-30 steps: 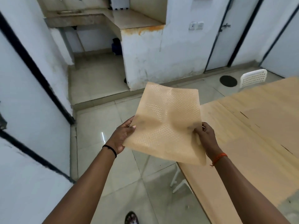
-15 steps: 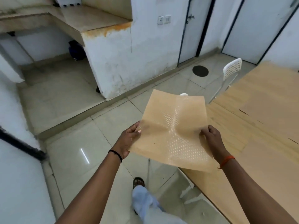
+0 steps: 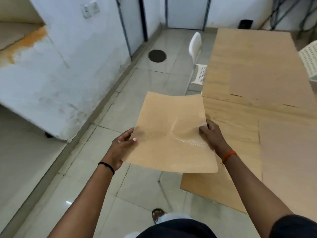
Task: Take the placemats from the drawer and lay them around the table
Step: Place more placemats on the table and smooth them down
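We hold one tan placemat (image 3: 173, 136) in the air, just off the near left corner of the tabletop (image 3: 274, 121). Left hand (image 3: 121, 148) grips its left edge, thumb on top, fingers under. Right hand (image 3: 211, 134) pinches its right edge. Mat buckled between them, dotted texture, no print or label readable. White chair (image 3: 197, 54) at the tabletop's left side.

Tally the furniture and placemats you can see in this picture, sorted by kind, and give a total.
Held placemat: 1
Placemats lying on the table: 2 ()
Wooden table: 1
White chairs: 2 ()
Total: 6
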